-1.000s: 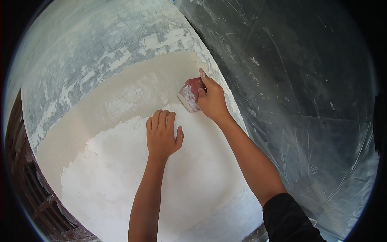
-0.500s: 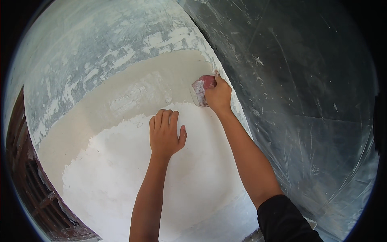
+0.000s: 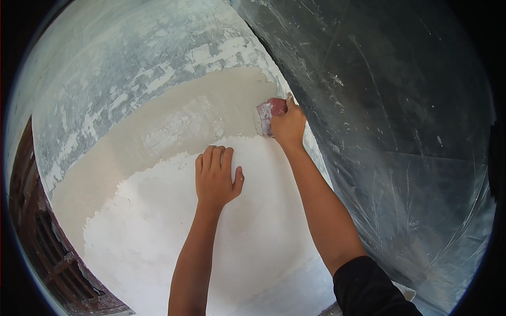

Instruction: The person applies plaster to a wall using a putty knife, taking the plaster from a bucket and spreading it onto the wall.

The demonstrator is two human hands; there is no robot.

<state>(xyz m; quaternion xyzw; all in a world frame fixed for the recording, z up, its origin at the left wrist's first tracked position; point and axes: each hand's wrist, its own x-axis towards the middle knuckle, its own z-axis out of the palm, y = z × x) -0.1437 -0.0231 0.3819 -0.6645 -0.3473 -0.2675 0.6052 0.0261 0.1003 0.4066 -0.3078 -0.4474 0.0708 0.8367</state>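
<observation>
A putty-smeared scraper with a reddish grip is held by my right hand, close to the wall's right edge. Its blade lies against a band of damp beige putty that curves across the wall. Lower down, my left hand rests on the smooth white part of the wall, just under the band's lower border. Its fingers are stretched out side by side, the thumb apart, and it holds nothing. My right fingertips are partly hidden behind the scraper and the hand.
Above the band the wall is patchy grey with white streaks. Dark plastic sheeting, spotted with white, hangs along the right side. A brown wooden grille stands at the lower left.
My right hand and the scraper have shifted slightly to the right, toward the wall's edge. The left hand has stayed almost in place.
</observation>
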